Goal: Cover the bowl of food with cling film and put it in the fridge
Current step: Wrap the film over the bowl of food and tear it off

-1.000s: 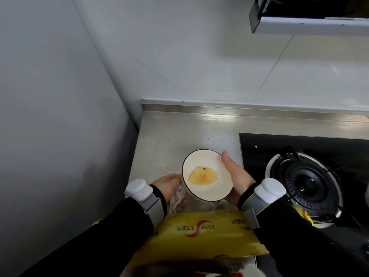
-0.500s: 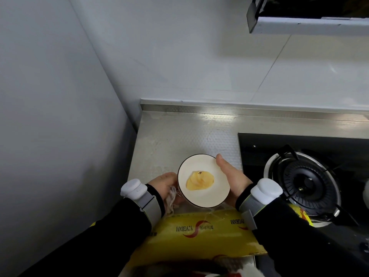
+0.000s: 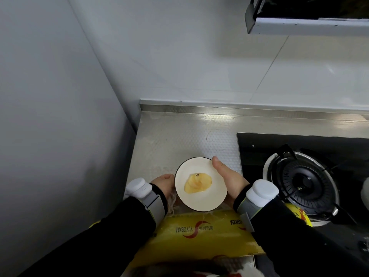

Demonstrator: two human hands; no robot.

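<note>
Lower centre of the frame, my right hand [image 3: 228,181] clasps the bowl [image 3: 201,198], thumb along its rim. My left hand [image 3: 162,182] hugs the opposite side, fingers hidden underneath, so I can't tell their grip. The thin, crinkled cling film [image 3: 172,204] could slip off the smooth, round glazed rim, I judge. The yellow cardboard box [image 3: 199,236] lies below.

Dim and grey all over. Bright white shine on the tabletop [image 3: 215,116] behind the bowl [image 3: 209,198]. Deep shadow left of the bowl, low along the wall [image 3: 111,176]. Soft shadow far above the bowl, under the hood [image 3: 309,27]. Sharp and clear at the bowl. Dark and fuzzy below the bowl, near the bottom edge. Bent, stretched lines far out from the bowl.
</note>
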